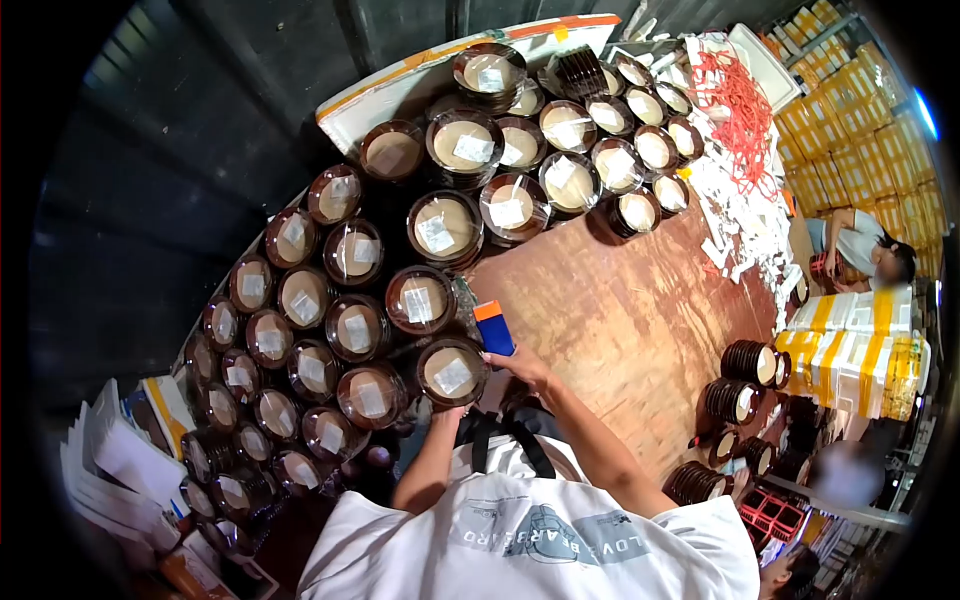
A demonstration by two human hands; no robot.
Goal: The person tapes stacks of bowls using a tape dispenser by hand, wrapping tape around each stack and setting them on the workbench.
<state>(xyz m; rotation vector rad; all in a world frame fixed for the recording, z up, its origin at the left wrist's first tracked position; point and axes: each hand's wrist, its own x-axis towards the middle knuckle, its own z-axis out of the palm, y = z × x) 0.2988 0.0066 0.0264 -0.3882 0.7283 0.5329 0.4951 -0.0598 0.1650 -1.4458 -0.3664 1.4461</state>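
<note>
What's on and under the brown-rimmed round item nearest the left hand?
On it: a pale label, covering part of its beige face. Under the brown-rimmed round item: can't tell; it hides whatever is below.

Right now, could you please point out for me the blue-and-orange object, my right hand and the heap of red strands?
Blue-and-orange object (495, 336): head view, on its blue part.
Right hand (522, 368): head view, on the back of the hand.
Heap of red strands (736, 122): head view, near its middle.
</note>
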